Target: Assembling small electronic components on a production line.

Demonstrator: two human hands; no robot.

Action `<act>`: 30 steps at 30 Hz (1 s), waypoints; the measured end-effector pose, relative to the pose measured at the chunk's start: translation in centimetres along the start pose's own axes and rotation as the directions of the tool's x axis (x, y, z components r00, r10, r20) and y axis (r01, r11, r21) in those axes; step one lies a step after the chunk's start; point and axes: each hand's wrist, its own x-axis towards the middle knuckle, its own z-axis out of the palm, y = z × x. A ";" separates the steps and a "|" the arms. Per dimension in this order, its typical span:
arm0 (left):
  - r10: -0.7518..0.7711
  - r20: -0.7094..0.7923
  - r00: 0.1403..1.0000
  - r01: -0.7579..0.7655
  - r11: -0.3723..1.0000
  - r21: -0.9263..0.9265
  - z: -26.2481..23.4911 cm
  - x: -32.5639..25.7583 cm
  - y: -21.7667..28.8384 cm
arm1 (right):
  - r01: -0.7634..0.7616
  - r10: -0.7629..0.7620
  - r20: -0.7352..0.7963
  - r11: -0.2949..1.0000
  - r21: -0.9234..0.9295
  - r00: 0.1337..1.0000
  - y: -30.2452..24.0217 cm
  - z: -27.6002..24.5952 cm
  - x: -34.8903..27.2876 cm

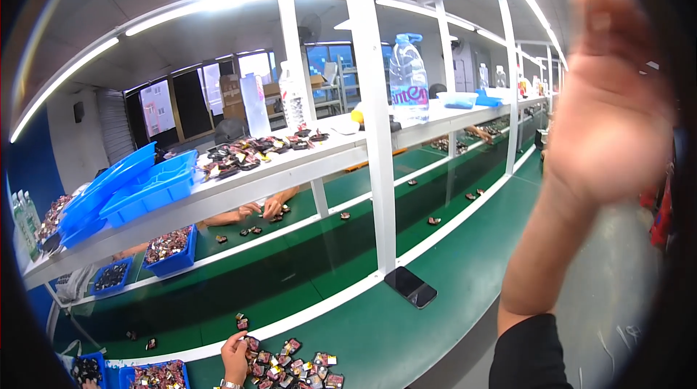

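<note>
at the right, the right hand (610, 91) is raised with fingers spread, holding nothing (blurred), above the green conveyor belt (450, 265).

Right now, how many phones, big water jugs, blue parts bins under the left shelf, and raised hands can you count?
Phone on the green belt: 1
Large water jug on the shelf: 1
Blue parts bins under the shelf: 2
Raised right hand, open and empty: 1
Total: 5
</note>
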 end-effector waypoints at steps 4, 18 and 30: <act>0.022 0.047 0.999 -0.022 1.000 -0.005 -0.2 0.1 -0.2 | -0.267 0.052 -0.303 0.628 -0.731 0.952 11.2 -8.6 -5.3; 0.006 0.074 0.997 -0.008 1.000 0.029 0.1 0.1 0.2 | -0.290 0.713 -0.318 -0.166 -0.942 0.625 21.0 -22.4 -19.7; 0.013 0.062 0.998 -0.013 1.000 -0.009 0.5 0.2 0.5 | -0.276 0.421 -0.297 -0.112 -0.955 0.857 18.8 -19.8 -19.2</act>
